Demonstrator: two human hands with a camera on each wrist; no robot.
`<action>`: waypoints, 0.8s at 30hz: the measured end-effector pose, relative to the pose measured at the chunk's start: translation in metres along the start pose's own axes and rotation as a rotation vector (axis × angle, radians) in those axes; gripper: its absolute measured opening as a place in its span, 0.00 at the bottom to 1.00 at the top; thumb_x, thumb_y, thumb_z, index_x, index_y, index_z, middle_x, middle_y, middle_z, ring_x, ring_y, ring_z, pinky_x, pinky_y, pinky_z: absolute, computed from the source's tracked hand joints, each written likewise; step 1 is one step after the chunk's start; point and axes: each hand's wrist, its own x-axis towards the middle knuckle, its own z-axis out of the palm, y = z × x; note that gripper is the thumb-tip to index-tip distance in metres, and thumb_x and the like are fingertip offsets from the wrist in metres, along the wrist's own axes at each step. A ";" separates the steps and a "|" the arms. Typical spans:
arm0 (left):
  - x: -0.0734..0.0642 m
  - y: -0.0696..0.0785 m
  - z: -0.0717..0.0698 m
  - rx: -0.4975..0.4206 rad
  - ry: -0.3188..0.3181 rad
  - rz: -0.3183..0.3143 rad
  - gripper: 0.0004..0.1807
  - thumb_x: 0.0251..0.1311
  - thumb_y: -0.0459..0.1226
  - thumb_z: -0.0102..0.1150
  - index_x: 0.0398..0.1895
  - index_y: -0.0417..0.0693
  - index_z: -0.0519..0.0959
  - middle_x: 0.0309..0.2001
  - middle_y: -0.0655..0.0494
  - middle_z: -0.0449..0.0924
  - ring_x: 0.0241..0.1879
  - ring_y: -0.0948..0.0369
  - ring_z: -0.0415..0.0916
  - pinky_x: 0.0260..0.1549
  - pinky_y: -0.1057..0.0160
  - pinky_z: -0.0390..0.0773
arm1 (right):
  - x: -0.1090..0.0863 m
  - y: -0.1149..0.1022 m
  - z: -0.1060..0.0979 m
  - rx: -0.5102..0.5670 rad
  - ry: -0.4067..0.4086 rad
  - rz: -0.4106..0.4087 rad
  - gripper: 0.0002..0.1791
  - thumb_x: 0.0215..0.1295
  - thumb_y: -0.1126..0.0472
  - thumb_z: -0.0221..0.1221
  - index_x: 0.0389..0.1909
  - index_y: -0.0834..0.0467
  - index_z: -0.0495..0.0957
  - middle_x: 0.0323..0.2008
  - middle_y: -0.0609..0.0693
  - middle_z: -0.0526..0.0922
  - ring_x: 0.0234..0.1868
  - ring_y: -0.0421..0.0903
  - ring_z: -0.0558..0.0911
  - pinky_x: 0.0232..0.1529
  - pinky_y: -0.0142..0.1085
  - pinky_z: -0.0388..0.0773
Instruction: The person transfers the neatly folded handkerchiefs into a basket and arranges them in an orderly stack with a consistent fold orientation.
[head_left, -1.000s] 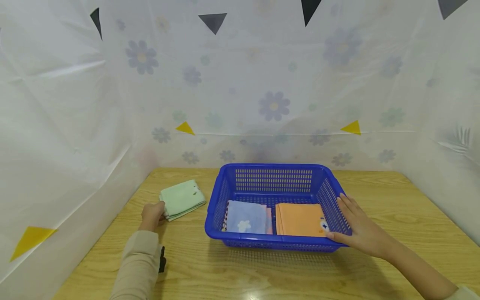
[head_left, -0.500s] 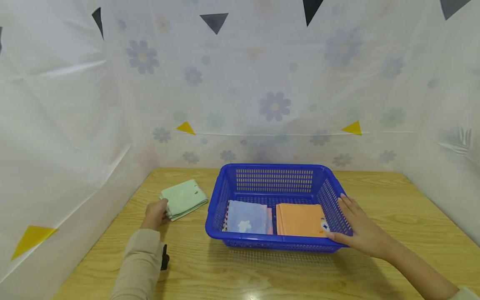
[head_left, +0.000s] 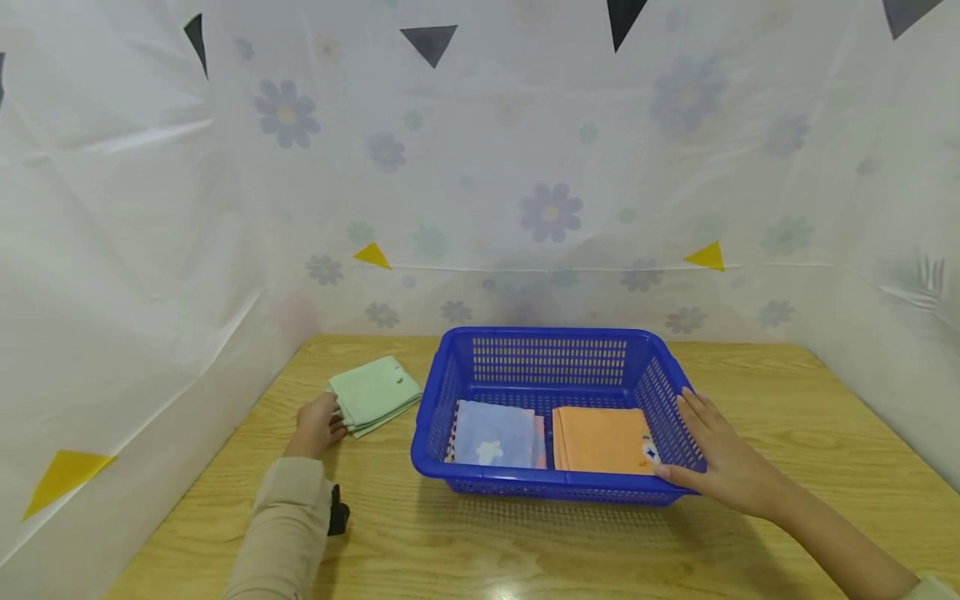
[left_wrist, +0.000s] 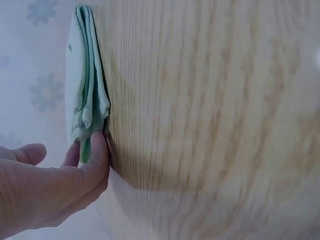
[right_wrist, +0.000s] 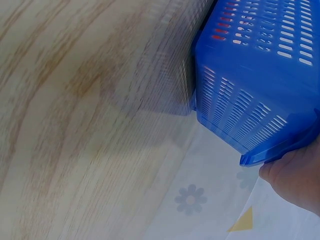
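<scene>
A folded light-green towel lies on the table, left of a blue plastic basket. At its near left end is my left hand. In the left wrist view, two fingertips touch the layered end of the towel, while the thumb stands apart from it. My right hand holds the basket's near right corner, fingers over the right rim and thumb on the front rim. Inside the basket lie a folded blue towel with a white flower and a folded orange towel.
A pink cloth and a patterned cloth edge show beside the blue towel. The wood-grain table ends at a flower-printed white sheet behind and on both sides. A black strap piece hangs at my left wrist.
My left hand has moved right, and the green towel has slid right with it, close to the basket. Its thumb and fingers look more spread. The right hand and basket stay put.
</scene>
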 end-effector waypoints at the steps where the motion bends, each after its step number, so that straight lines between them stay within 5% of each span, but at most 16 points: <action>1: 0.000 0.000 0.000 -0.016 0.005 -0.006 0.29 0.65 0.38 0.37 0.66 0.28 0.57 0.43 0.44 0.65 0.38 0.58 0.67 0.44 0.64 0.75 | 0.000 0.000 0.000 0.002 -0.001 0.000 0.55 0.58 0.44 0.59 0.71 0.68 0.37 0.72 0.66 0.35 0.73 0.60 0.29 0.58 0.72 0.46; 15: 0.000 0.003 0.005 -0.241 0.096 -0.097 0.31 0.62 0.34 0.36 0.71 0.40 0.50 0.41 0.49 0.66 0.48 0.58 0.69 0.52 0.61 0.74 | 0.000 -0.001 0.000 0.008 0.004 -0.004 0.55 0.58 0.44 0.59 0.71 0.68 0.37 0.72 0.66 0.36 0.73 0.61 0.30 0.57 0.73 0.47; 24: 0.003 0.005 0.005 -0.244 0.138 -0.116 0.27 0.63 0.37 0.41 0.66 0.42 0.59 0.35 0.50 0.68 0.32 0.63 0.70 0.30 0.68 0.75 | 0.000 0.000 0.000 0.019 0.004 -0.006 0.54 0.58 0.45 0.59 0.71 0.67 0.37 0.72 0.66 0.35 0.73 0.60 0.29 0.58 0.73 0.45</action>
